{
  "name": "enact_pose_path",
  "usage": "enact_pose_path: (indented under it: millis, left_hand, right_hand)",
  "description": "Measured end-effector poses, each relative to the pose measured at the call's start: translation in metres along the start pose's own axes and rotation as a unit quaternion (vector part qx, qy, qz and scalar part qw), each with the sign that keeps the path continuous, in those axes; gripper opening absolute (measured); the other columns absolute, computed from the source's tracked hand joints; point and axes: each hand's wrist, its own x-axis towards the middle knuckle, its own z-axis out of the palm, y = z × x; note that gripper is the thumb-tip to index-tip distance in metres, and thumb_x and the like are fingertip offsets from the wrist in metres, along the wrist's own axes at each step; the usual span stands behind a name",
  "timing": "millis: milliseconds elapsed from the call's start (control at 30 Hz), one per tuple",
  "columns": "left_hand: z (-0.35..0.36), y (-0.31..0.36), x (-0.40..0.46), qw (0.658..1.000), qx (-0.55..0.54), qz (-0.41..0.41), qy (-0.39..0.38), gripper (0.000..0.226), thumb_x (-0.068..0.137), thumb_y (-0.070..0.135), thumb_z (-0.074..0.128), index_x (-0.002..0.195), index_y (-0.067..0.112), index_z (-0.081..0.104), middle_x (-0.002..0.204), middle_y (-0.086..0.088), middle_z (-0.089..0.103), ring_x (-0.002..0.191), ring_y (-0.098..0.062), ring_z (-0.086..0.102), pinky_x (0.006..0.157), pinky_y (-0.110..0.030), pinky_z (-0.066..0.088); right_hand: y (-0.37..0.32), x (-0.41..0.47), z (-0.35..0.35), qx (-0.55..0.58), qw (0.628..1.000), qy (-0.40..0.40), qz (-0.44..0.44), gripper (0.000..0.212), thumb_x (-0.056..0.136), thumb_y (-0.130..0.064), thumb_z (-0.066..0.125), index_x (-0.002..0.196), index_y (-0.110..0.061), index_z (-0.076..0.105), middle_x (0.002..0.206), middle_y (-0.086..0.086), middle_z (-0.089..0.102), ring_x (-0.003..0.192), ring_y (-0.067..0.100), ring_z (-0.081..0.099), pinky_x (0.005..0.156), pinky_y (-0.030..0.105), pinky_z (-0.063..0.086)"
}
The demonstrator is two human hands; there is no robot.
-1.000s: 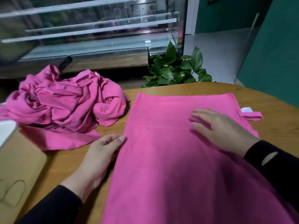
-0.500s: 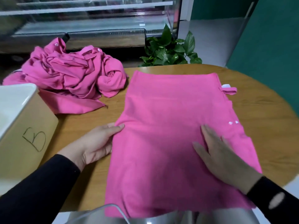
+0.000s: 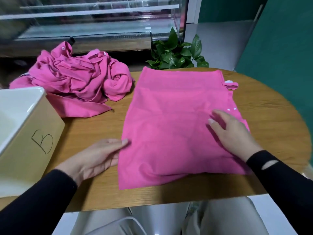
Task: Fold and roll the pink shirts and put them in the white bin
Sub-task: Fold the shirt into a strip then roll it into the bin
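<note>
Single head-worn view, forward and down, close above the wooden table (image 3: 264, 106).

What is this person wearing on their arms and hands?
Both arms are in long black sleeves that end at the wrists. The right sleeve has a small oval slit near the cuff; the left sleeve looks plain. The left hand and right hand are bare: no gloves, rings or watch show.

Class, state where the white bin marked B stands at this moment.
In the head view the white bin stands at the table's left edge, in front of the crumpled shirts, beside the left hand.
</note>
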Motion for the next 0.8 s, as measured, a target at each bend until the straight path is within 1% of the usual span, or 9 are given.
enact_pose_path:
  millis: [100, 233, 367, 467, 500, 567, 633, 733, 800]
  left_hand:
    - [0.003, -0.015, -0.021, 0.999, -0.004, 0.027, -0.021, 0.026, 0.088, 0.014, 0.069, 0.109, -0.001, 0.073, 0.122, -0.022, 0.068, 0.104, -0.023, 0.070, 0.089, -0.027, 0.058]
    - [0.025, -0.012, -0.026, 0.993, -0.022, 0.117, 0.023, 0.033, 0.098, 0.018, 0.053, 0.126, 0.004, 0.065, 0.124, -0.016, 0.069, 0.110, -0.024, 0.066, 0.090, -0.029, 0.058]
    - [0.036, -0.008, -0.035, 0.982, -0.117, 0.135, 0.053, 0.031, 0.094, 0.022, 0.053, 0.112, 0.002, 0.069, 0.095, -0.010, 0.076, 0.075, -0.013, 0.073, 0.061, -0.024, 0.060]
    - [0.038, -0.019, -0.046, 0.994, -0.085, 0.071, -0.022, 0.041, 0.079, 0.027, 0.078, 0.109, -0.001, 0.074, 0.117, -0.021, 0.070, 0.096, -0.023, 0.073, 0.077, -0.030, 0.061]
    - [0.041, -0.021, -0.050, 0.996, -0.064, 0.054, -0.043, 0.055, 0.067, 0.029, 0.091, 0.111, 0.000, 0.074, 0.123, -0.023, 0.067, 0.104, -0.026, 0.071, 0.082, -0.031, 0.060]
    - [0.037, -0.024, -0.049, 0.994, -0.085, 0.038, -0.053, 0.078, 0.048, 0.027, 0.100, 0.116, 0.000, 0.071, 0.129, -0.025, 0.063, 0.111, -0.032, 0.068, 0.087, -0.040, 0.059]
    - [0.040, -0.020, -0.048, 0.985, -0.154, 0.050, -0.056, 0.082, 0.048, 0.023, 0.099, 0.122, 0.003, 0.068, 0.133, -0.025, 0.060, 0.117, -0.036, 0.064, 0.091, -0.053, 0.055]
    - [0.048, -0.009, -0.044, 0.966, -0.238, 0.086, -0.050, 0.070, 0.063, 0.020, 0.080, 0.130, 0.005, 0.063, 0.139, -0.020, 0.058, 0.125, -0.035, 0.059, 0.097, -0.062, 0.047]
    - [0.053, -0.001, -0.040, 0.961, -0.253, 0.100, -0.050, 0.064, 0.064, 0.023, 0.070, 0.126, 0.006, 0.067, 0.137, -0.018, 0.061, 0.124, -0.035, 0.060, 0.099, -0.067, 0.043]
  right_hand:
    - [0.007, -0.029, -0.021, -0.021, 0.998, 0.040, 0.043, 0.049, 0.100, -0.039, 0.055, 0.143, -0.015, 0.054, 0.143, 0.006, 0.057, 0.131, 0.023, 0.052, 0.110, 0.037, 0.038]
    - [0.025, -0.060, -0.041, 0.035, 0.989, 0.067, 0.125, 0.042, 0.100, -0.036, 0.058, 0.135, -0.012, 0.062, 0.126, 0.008, 0.069, 0.115, 0.023, 0.063, 0.096, 0.033, 0.046]
    - [0.037, -0.082, -0.053, 0.175, 0.967, 0.056, 0.178, 0.029, 0.100, -0.030, 0.059, 0.123, -0.016, 0.069, 0.103, 0.000, 0.077, 0.091, 0.016, 0.074, 0.093, 0.040, 0.055]
    - [0.042, -0.088, -0.056, 0.215, 0.960, 0.026, 0.176, 0.031, 0.099, -0.027, 0.062, 0.130, -0.021, 0.063, 0.095, -0.007, 0.078, 0.088, 0.013, 0.075, 0.094, 0.038, 0.054]
    - [0.044, -0.091, -0.059, 0.201, 0.965, 0.021, 0.169, 0.035, 0.099, -0.028, 0.063, 0.133, -0.021, 0.062, 0.095, -0.009, 0.078, 0.090, 0.013, 0.075, 0.096, 0.040, 0.054]
    - [0.047, -0.087, -0.056, 0.205, 0.964, 0.002, 0.170, 0.042, 0.098, -0.028, 0.064, 0.138, -0.018, 0.059, 0.094, -0.009, 0.078, 0.090, 0.012, 0.074, 0.100, 0.042, 0.053]
    - [0.046, -0.085, -0.055, 0.236, 0.956, -0.027, 0.169, 0.048, 0.096, -0.026, 0.067, 0.141, -0.015, 0.056, 0.085, -0.005, 0.077, 0.083, 0.009, 0.071, 0.098, 0.034, 0.052]
    - [0.044, -0.079, -0.054, 0.267, 0.953, -0.038, 0.140, 0.045, 0.095, -0.026, 0.069, 0.137, -0.018, 0.055, 0.066, -0.013, 0.061, 0.066, -0.004, 0.060, 0.077, 0.015, 0.045]
    - [0.043, -0.075, -0.054, 0.289, 0.949, -0.010, 0.127, 0.040, 0.095, -0.029, 0.067, 0.133, -0.019, 0.061, 0.072, -0.013, 0.064, 0.066, -0.006, 0.059, 0.076, 0.016, 0.044]
